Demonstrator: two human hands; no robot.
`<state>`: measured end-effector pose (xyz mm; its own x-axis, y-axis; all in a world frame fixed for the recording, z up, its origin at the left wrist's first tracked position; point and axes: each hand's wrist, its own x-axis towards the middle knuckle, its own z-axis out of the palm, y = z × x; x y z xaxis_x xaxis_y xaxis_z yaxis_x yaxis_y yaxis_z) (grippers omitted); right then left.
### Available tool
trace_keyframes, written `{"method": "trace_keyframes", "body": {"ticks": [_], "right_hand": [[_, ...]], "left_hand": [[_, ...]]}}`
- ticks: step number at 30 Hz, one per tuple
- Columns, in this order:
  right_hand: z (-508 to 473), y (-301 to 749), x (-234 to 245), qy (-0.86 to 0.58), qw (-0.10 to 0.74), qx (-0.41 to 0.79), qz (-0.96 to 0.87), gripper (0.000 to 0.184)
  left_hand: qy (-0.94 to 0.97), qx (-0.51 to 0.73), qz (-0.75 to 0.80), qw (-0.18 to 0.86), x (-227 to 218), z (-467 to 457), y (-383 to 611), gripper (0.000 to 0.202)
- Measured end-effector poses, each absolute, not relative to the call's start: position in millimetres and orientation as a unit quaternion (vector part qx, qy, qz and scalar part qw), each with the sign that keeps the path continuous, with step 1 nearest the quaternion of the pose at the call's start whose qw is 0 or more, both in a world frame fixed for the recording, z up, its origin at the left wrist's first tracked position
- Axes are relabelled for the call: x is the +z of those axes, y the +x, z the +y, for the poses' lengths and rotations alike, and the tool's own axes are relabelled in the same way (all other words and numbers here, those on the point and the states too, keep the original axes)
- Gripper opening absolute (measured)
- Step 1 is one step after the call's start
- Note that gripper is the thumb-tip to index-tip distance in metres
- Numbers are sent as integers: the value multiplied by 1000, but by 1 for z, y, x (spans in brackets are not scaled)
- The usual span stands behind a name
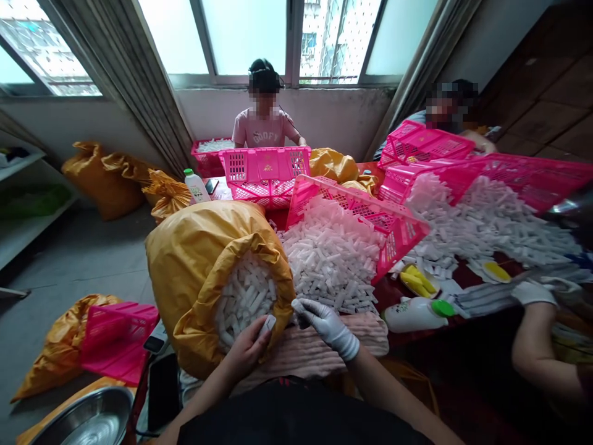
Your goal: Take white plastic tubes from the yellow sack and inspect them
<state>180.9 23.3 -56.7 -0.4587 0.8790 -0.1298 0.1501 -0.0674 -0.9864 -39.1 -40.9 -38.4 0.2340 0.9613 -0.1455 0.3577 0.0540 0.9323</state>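
Note:
My bare left hand is closed on a small white plastic piece at the mouth of a yellow sack full of the same white pieces. My right hand, in a white glove, pinches another small white piece just beside the left hand. Both hands hover over a pink ribbed cloth at the table's near edge. A tipped pink basket spills a heap of white pieces right behind the hands.
A person in a pink shirt sits across the table behind another pink basket. Another person's gloved hand works at the right. A white bottle lies on the table. A metal bowl and yellow sacks lie at the left.

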Motion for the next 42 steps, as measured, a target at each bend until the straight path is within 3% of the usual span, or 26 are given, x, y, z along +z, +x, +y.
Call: {"method": "trace_keyframes", "body": {"ticks": [3, 7, 10, 14, 17, 19, 22, 25, 29, 32, 38, 40, 42], "right_hand": [[13, 180, -22, -359, 299, 646, -604, 36], [20, 180, 3, -354, 242, 497, -754, 23], [26, 182, 18, -314, 214, 400, -834, 23], [27, 191, 30, -261, 253, 478, -800, 24], [23, 189, 27, -294, 271, 537, -743, 18], [19, 179, 19, -358, 323, 570, -666, 18], [13, 160, 4, -387, 448, 640, -491, 38], [7, 146, -7, -378, 535, 639, -404, 35], [0, 138, -17, -385, 520, 602, -469, 32], [-5, 136, -22, -382, 524, 609, -456, 30], [-2, 140, -28, -395, 556, 633, -367, 26], [0, 138, -31, -404, 542, 647, -352, 28], [1, 135, -35, -428, 538, 632, -358, 30]], "left_hand": [[675, 268, 493, 479, -23, -43, -35, 40], [712, 205, 470, 480, -17, -38, -28, 42], [674, 220, 457, 537, -26, -41, -20, 46], [497, 286, 408, 711, -37, -50, -10, 65], [436, 289, 386, 760, -36, -51, -3, 67], [440, 306, 399, 744, -32, -49, 2, 63], [461, 332, 409, 714, -27, -46, 9, 62], [498, 341, 429, 672, -23, -44, 14, 62], [596, 340, 531, 498, -18, -41, 15, 45], [615, 335, 553, 452, -13, -37, 13, 39], [532, 235, 468, 665, -11, -32, 11, 55], [581, 195, 519, 595, -11, -30, 12, 48], [643, 154, 605, 445, -9, -28, 13, 33]]}}
